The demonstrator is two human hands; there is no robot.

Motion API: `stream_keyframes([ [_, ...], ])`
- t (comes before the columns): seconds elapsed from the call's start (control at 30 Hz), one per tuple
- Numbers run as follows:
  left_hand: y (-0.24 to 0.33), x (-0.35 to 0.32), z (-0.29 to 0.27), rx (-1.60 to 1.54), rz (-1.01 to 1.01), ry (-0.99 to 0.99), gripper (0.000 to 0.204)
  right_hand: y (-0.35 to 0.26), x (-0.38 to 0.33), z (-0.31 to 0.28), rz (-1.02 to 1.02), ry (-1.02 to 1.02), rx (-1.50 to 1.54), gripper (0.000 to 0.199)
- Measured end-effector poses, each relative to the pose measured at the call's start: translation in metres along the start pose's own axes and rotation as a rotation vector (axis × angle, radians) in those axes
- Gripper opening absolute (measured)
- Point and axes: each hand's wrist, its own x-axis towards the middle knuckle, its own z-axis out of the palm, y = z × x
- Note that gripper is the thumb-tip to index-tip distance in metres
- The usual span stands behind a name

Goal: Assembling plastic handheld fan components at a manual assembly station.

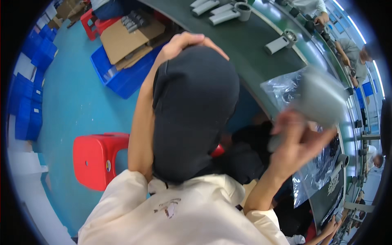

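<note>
Curling partway, our right-hand grip (pixel 297 136) has hold of the grey casing (pixel 322 96), contact motion-smeared. We'd call it light, stiff, maybe slippery; hold it round the body. It's up over the plastic bag (pixel 312 177) on the surface (pixel 249 49). Our left hand (pixel 182 43), loosely spread, rests on a knee (pixel 196 77).

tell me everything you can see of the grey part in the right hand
The grey part is a broad, rounded, smooth-looking body, perhaps plastic, with a paler sheen on its upper side. It is motion-blurred, so fine detail, markings and openings cannot be made out. It sits tilted at the fingers of the right hand, which grips its lower end. A smaller grey bit shows beside the palm, but whether it belongs to it is unclear. In view it overlaps a clear plastic bag; contact cannot be judged.
</note>
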Motion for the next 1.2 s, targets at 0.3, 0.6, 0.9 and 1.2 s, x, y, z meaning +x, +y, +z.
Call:
stream_keyframes([
  [0.3, 0.005, -0.014, 0.004, -0.207, 0.001, 0.019, 0.052, -0.005, 0.007, -0.004, 0.300, -0.199, 0.548, 0.054],
  [0.6, 0.011, -0.020, 0.003, -0.254, 0.030, -0.026, 0.050, -0.003, 0.007, 0.003, 0.683, -0.361, 1.182, 0.070],
  [0.9, 0.002, -0.011, 0.011, -0.079, 0.032, 0.076, 0.050, -0.011, 0.024, 0.033, -0.302, -0.310, -0.027, 0.055],
  [1.2, -0.002, -0.015, 0.001, -0.061, 0.031, 0.090, 0.050, -0.029, 0.039, 0.027, -0.300, -0.055, -0.282, 0.035],
])
